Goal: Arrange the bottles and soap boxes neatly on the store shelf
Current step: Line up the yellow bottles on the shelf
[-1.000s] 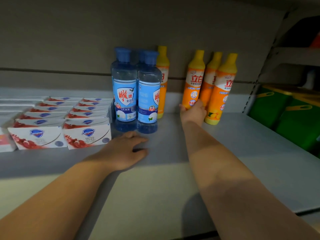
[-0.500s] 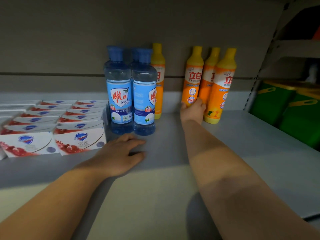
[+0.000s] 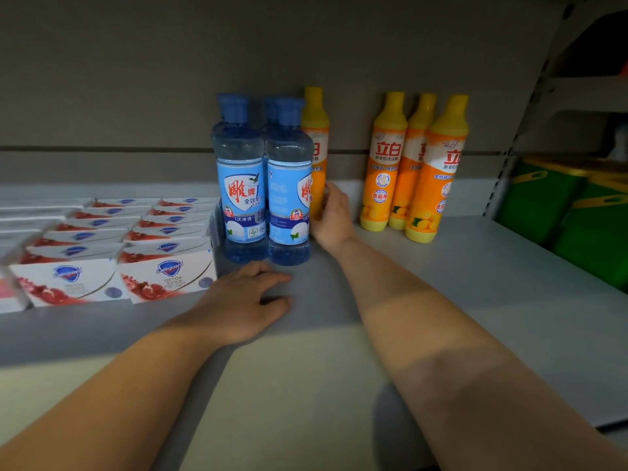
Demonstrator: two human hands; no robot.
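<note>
**Change of state.** The right grip (image 3: 331,215) is now at the lone bottle (image 3: 314,147), the orange one that stands at the back wall behind the blue bottles (image 3: 265,188). Half a second earlier it was at the foot of the nearest bottle of the orange trio (image 3: 414,164). It has left that bottle and crossed the gap to the left. The trio stands upright and close together, well to the right of the right grip, where it stood before.

**Grip state.** The thumb of the right grip lies against the lower right side of the lone bottle. The fingers pass out of view behind the front blue bottle, so full closure is not visible. The hold reads as a wrap round the lower body. The left grip (image 3: 244,300) lies flat on the shelf (image 3: 475,283) with fingers relaxed, holding nothing. It is unchanged from both earlier frames.

**Position of items.** The blue bottles stand immediately left of the right grip and just beyond the left grip. The soap boxes (image 3: 166,277) lie in rows just left of the left grip. Green packs (image 3: 577,215) sit far to the right of the right grip, in the next bay.

**Meaning for the task.** An open gap separates the lone bottle from its own kind. The likely step in hand is to slide it right to join the trio. Caution: the bottle is tall and narrow and is held low, so a fast slide may tip it.
</note>
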